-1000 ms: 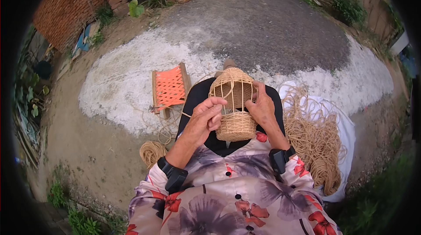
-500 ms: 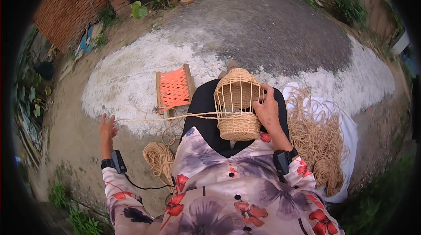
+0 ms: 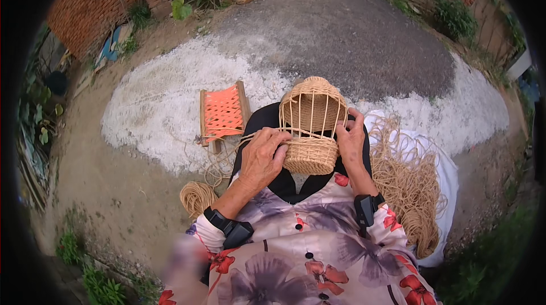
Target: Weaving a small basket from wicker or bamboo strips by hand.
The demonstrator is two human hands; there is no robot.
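Note:
A tan woven basket [image 3: 310, 162] rests on my lap between my knees. Its lower part is closely woven, bare upright stakes [image 3: 318, 117] show above that, and a rounded woven part [image 3: 314, 90] tops it. My right hand [image 3: 351, 144] grips the basket's right side, thumb and forefinger by the stakes. At the left side, my left hand [image 3: 264, 156] is closed with its fingertips against the top of the close weave. A tan cord [image 3: 242, 142] runs out leftward from behind that hand; the exact pinch point is hidden.
Left of my legs lie a coil of cord [image 3: 196, 198] and a small wooden stool [image 3: 222, 113] with orange webbing. A heap of tan cord [image 3: 406, 185] sits on white cloth [image 3: 449, 171] at right. White grit [image 3: 165, 97] covers ground ahead, before a brick wall [image 3: 85, 15].
My left hand has come from far out at the left, where its fingers were spread and the cord stretched taut, in to the basket's left side. The cord has slackened; my right hand stays at the basket.

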